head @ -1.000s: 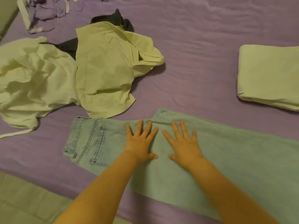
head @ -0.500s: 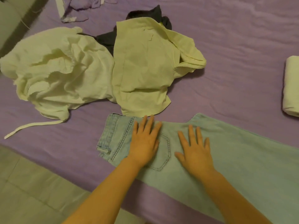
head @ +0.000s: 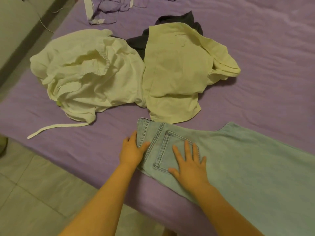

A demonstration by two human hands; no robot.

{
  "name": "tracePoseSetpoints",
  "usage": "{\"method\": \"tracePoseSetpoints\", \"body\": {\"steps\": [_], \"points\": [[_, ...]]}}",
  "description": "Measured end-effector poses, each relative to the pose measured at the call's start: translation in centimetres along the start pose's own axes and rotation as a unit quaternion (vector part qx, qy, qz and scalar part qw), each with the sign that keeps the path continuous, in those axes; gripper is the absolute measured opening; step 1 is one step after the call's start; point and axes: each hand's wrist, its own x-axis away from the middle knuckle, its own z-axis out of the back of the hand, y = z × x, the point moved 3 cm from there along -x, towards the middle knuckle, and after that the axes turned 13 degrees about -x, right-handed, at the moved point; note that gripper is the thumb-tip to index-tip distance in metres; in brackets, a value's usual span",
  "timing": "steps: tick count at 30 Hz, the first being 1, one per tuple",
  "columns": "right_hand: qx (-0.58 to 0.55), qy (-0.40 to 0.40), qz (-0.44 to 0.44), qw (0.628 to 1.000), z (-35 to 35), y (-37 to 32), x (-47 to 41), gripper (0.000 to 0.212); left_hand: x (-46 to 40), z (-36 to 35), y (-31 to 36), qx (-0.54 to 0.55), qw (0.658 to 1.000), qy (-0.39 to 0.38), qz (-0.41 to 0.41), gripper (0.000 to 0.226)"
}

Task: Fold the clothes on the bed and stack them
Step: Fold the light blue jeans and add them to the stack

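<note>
1. Jeans [head: 238,160] are laid flat along the near edge of the bed [head: 272,65], waistband to the left, legs running off to the right. Back pocket faces up.
2. Left hand [head: 132,150] is now placed at the waistband end, fingers curled under the denim edge and thumb on top, so the edge is pinched. A second ago it was pressed flat mid-seat with fingers spread.
3. Right hand [head: 189,165] is laid flat on the back pocket, fingers straight and spread, nothing gripped. It has been shifted left along the cloth with the left hand.
4. Judgement: smoothing is finished and the waistband is being taken up, so the first lengthwise fold is probably next. The right hand is likely used as the anchor.
5. Just beyond the waistband, the pale yellow garment [head: 177,75] is touching or nearly overlapping the jeans' top edge. A crumpled white garment [head: 88,72] with a loose strap lies beside it, and a dark garment [head: 141,41] is partly buried beneath both.
6. A lilac garment [head: 105,7] is seen at the far edge.
7. The folded pale stack seen earlier on the right is out of frame now, as the view has been panned left.
8. All the pieces in 5 and 6 remain unfolded, so the task is judged early.
</note>
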Motion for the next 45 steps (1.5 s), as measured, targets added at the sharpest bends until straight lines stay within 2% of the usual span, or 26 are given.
{"method": "tracePoseSetpoints", "body": {"steps": [4,5,7,8,10,11,13,15,19,21,23,25,27,29,31,35,40,43,45], "points": [[0.013,-0.036,-0.018,0.999,0.1,0.8,0.0,0.075,0.7,1.4,0.9,0.112,0.993,-0.046,-0.015,0.067],[-0.027,-0.034,-0.016,0.999,0.6,0.7,0.2,0.072,1.4,1.8,1.7,0.168,0.984,-0.057,-0.016,0.062],[-0.192,0.002,-0.006,0.981,2.3,-0.2,0.7,0.067,3.5,2.5,3.9,0.273,0.959,-0.075,-0.032,0.052],[-0.306,0.027,0.003,0.952,3.4,-0.9,1.3,0.065,4.7,2.8,5.1,0.307,0.947,-0.079,-0.046,0.051],[-0.518,0.064,0.011,0.853,5.5,-2.3,2.7,0.063,7.2,2.7,7.6,0.358,0.926,-0.088,-0.081,0.056],[-0.584,0.075,0.011,0.808,6.6,-2.7,3.5,0.062,8.4,2.5,8.8,0.376,0.916,-0.095,-0.103,0.062],[-0.636,0.099,0.012,0.765,8.5,-2.6,5.2,0.064,10.5,1.6,11.1,0.382,0.906,-0.111,-0.141,0.066],[-0.632,0.128,0.028,0.764,9.9,-1.3,6.8,0.067,12.1,0.5,12.8,0.374,0.904,-0.124,-0.169,0.060],[-0.511,0.187,0.051,0.838,11.7,2.4,9.7,0.079,14.3,-1.7,15.5,0.366,0.893,-0.164,-0.206,0.065],[-0.453,0.231,0.060,0.859,11.9,4.3,10.6,0.086,15.5,-2.3,17.0,0.361,0.884,-0.181,-0.236,0.062],[-0.427,0.283,0.052,0.857,11.7,6.6,11.5,0.085,16.8,-2.5,18.8,0.319,0.886,-0.174,-0.287,0.061],[-0.460,0.330,0.017,0.825,11.1,9.2,12.7,0.076,18.1,-3.0,20.5,0.251,0.889,-0.164,-0.347,0.061],[-0.475,0.370,-0.018,0.798,10.0,11.7,14.3,0.067,18.6,-4.4,21.6,0.148,0.898,-0.116,-0.397,0.061],[-0.466,0.392,-0.052,0.791,8.9,13.7,15.9,0.063,18.4,-6.5,21.9,0.009,0.910,-0.047,-0.412,0.068],[-0.475,0.403,-0.087,0.777,7.7,15.4,17.4,0.062,18.1,-8.9,21.9,-0.092,0.907,-0.040,-0.408,0.073],[-0.514,0.388,-0.142,0.752,4.7,18.6,18.8,0.063,18.4,-13.0,21.8,-0.204,0.887,-0.053,-0.411,0.068],[-0.527,0.366,-0.214,0.737,1.6,21.5,18.7,0.062,18.5,-16.2,22.8,-0.229,0.889,-0.080,-0.387,0.069],[-0.507,0.346,-0.233,0.755,0.6,22.7,18.4,0.069,18.1,-18.1,23.0,-0.284,0.873,-0.092,-0.386,0.075],[-0.485,0.335,-0.230,0.775,0.5,23.5,18.2,0.078,17.7,-19.4,22.8,-0.342,0.848,-0.099,-0.393,0.072]]}}
